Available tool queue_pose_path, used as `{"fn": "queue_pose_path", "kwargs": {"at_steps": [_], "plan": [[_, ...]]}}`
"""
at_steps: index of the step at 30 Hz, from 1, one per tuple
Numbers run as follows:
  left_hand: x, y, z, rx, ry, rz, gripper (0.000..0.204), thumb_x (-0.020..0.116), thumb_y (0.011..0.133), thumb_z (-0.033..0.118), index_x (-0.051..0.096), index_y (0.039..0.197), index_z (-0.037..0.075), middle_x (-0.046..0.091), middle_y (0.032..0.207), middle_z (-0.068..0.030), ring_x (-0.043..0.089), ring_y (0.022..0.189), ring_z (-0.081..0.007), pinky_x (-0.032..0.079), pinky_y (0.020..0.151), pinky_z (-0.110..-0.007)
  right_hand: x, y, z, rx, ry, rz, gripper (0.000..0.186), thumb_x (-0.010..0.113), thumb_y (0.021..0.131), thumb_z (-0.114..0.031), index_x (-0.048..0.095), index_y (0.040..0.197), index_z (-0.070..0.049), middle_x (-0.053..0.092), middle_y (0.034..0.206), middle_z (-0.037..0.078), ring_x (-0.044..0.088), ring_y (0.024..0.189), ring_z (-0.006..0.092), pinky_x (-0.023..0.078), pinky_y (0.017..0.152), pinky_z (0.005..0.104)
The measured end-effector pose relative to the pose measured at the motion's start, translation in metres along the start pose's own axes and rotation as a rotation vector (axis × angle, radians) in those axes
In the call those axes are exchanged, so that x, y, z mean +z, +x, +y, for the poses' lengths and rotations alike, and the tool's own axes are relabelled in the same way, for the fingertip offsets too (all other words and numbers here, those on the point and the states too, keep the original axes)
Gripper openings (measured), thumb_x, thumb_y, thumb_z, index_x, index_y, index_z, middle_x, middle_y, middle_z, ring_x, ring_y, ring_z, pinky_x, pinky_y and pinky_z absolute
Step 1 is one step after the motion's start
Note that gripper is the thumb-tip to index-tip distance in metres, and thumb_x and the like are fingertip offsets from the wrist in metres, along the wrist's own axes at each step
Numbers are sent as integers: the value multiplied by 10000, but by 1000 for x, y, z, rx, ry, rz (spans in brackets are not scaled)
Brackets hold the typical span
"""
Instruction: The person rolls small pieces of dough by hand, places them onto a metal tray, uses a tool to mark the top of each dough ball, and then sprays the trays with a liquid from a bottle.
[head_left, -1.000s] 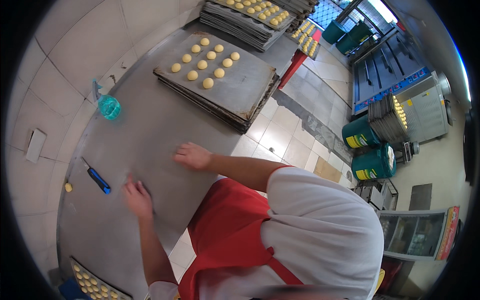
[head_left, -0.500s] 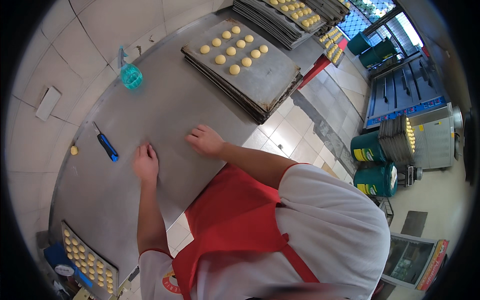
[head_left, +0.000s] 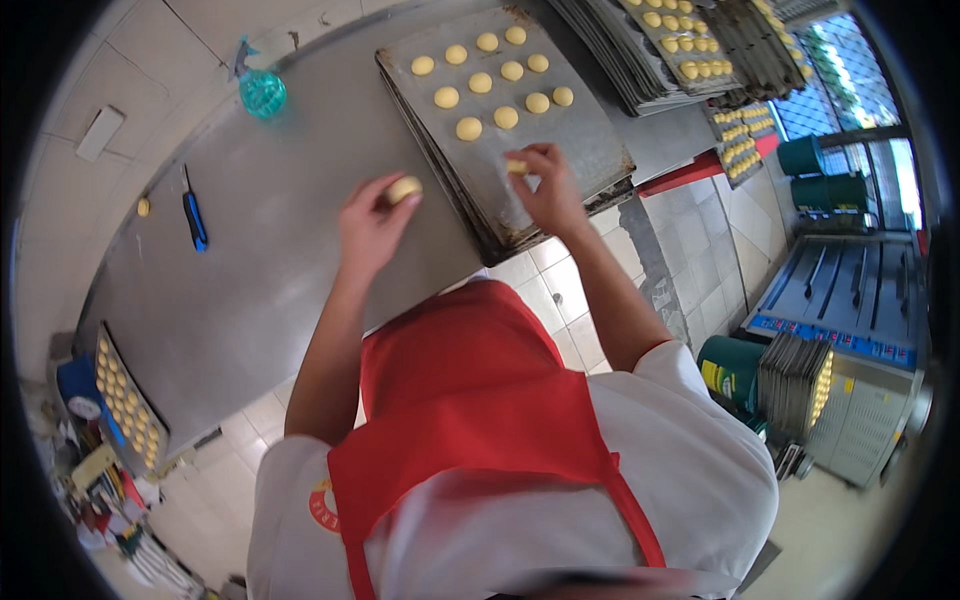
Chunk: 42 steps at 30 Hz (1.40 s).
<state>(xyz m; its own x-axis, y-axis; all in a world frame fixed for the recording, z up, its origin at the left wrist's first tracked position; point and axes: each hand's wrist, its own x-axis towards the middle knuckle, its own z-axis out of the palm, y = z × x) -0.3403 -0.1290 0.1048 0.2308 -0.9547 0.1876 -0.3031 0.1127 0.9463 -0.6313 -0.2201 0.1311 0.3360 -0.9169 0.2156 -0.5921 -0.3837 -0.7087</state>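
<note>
My left hand (head_left: pixel 372 222) is raised over the steel table beside the tray stack, its fingers closed on a round yellow dough ball (head_left: pixel 404 189). Above the near part of the top baking tray (head_left: pixel 585 140), my right hand (head_left: pixel 546 188) pinches another dough ball (head_left: pixel 516 166), partly covered by the fingers. Several dough balls (head_left: pixel 480 83) sit in rows on the far part of that tray. More stacked trays lie under it.
A teal spray bottle (head_left: pixel 263 93) and a blue-black knife (head_left: pixel 194 215) are on the steel table (head_left: pixel 280 220). One small dough piece (head_left: pixel 143 207) lies near the wall. A filled tray (head_left: pixel 130 400) is at the left end; more tray stacks (head_left: pixel 615 65) stand at far right.
Both hands have left the tabletop and moved right, toward the tray stack. A dough ball now shows in each hand; earlier the palms faced down and hid whatever was beneath. The view has shifted.
</note>
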Motion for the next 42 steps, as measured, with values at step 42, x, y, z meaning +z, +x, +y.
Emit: {"fn": "queue_pose_path", "kwargs": {"at_steps": [42], "plan": [[-554,84,-226,-452,850,706,377,750,933,207,727,1281,64,682,1294,-219,629,1258,-403,527,1083,-478,73,68,-108,22,-572,144,330,772,965,-178,731,1261,-37,643,1296,179,602,1241,388,500,1036,488]]}}
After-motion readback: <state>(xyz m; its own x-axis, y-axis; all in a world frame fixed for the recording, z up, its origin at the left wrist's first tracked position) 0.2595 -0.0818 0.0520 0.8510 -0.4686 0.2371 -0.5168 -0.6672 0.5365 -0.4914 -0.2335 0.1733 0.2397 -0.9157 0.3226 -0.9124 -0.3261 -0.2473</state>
